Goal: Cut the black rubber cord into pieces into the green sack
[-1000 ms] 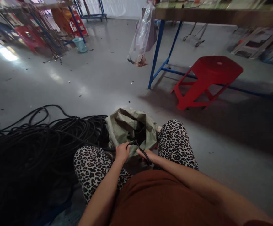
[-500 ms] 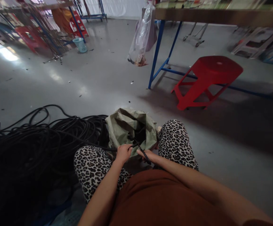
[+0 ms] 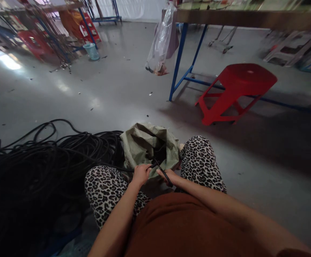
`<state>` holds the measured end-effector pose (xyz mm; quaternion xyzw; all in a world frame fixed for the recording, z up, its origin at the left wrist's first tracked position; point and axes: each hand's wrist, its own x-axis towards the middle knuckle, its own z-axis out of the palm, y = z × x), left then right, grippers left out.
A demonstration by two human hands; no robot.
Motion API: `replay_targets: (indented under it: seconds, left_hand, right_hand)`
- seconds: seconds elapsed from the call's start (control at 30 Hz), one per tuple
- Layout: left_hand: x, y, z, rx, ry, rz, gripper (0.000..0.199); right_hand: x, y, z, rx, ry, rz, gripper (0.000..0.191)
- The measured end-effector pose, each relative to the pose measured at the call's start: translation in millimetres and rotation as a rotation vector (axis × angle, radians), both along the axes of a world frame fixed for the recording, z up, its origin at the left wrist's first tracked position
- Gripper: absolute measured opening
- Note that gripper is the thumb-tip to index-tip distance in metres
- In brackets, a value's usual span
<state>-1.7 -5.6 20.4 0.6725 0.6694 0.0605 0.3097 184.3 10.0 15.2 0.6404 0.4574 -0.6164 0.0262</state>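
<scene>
My left hand point(image 3: 141, 174) is closed around a black cord point(image 3: 122, 169) close to its end, over the near rim of an open woven sack point(image 3: 131, 148). In my right hand point(image 3: 171, 177) is a pair of scissors point(image 3: 165, 175) with dark handles. Their blades point up and left, beside the end of the cord; whether they touch it I cannot tell. Dark pieces point(image 3: 159, 151) lie inside the sack, too shaded to make out. The cord runs left across my knee to a large tangled heap of black cord point(image 3: 91, 146) on the floor.
A red plastic stool point(image 3: 241, 80) stands at the right by a blue-legged table point(image 3: 225, 17). From the table's corner hangs a clear plastic bag point(image 3: 159, 46) with scraps in it. Further back are a light blue basket point(image 3: 91, 51) and red chairs point(image 3: 36, 44).
Almost nothing differs. The scissors and my right hand have shifted very slightly; my left hand stays on the cord.
</scene>
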Motion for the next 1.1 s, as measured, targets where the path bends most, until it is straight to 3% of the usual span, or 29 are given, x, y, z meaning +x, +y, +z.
replay_targets:
  seconds: [0.53,0.87,1.1]
  left_hand:
    - [4,-1,-2.6,-0.002,0.002,0.056,0.032]
    - [6,-1,-1.3,-0.034,0.063,0.033,0.031]
    - [7,0,1.4,-0.066,0.091,0.048,0.033]
  right_hand:
    - [4,-2,-21.7,0.091,0.011,0.093,0.061]
    - [3,-4,0.1,0.076,-0.018,0.137,0.055]
    - [4,-5,-6.3,0.073,-0.035,0.124,0.049]
